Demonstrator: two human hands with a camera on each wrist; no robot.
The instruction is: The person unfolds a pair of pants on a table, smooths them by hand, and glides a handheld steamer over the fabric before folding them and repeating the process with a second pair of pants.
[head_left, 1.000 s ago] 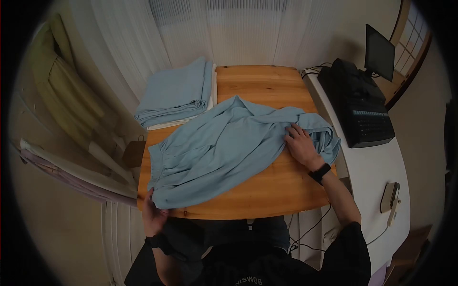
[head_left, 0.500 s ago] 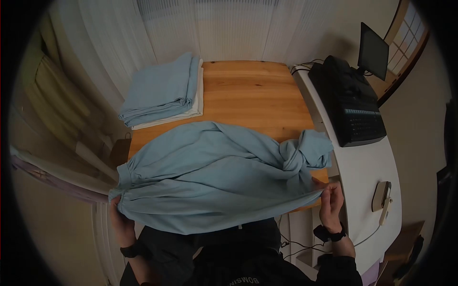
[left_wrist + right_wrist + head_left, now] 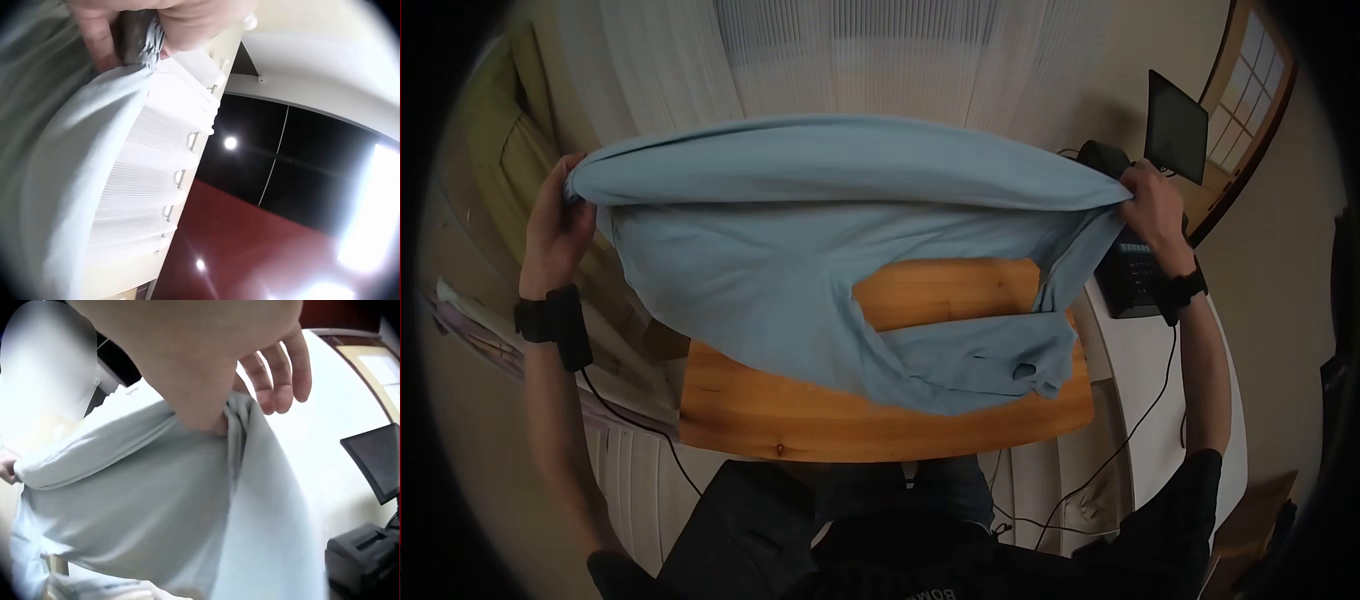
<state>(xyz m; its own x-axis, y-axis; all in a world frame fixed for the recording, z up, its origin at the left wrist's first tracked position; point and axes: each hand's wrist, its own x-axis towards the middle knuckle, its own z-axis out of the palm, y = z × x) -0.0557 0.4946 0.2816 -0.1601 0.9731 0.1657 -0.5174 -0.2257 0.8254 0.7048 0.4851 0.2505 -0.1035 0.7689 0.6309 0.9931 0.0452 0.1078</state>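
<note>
Light blue trousers [image 3: 740,270] with a gathered waistband hang stretched between both hands above the wooden table [image 3: 750,410]. At the left, the left hand [image 3: 560,225] grips the waistband end; the left wrist view shows its fingers and thumb around the elastic [image 3: 150,47]. On the other side, the right hand [image 3: 1157,205] pinches the cloth's upper edge, and in the right wrist view the thumb and a finger hold bunched fabric [image 3: 240,419] while the other fingers extend. One leg [image 3: 980,355] droops low over the table, its end bunched.
A white side table [image 3: 1140,400] at the right bears a black machine [image 3: 1135,280], with a monitor [image 3: 1177,125] behind. Pale curtains [image 3: 880,60] hang at the back, and garments [image 3: 510,160] hang at the left. Cables run from both wrists. The raised cloth hides the table's far part.
Both hands have risen and moved forward, lifting the trousers off the table. The right hand, on the cloth's middle a second ago, now pinches its edge. The folded stack at the back left is now hidden.
</note>
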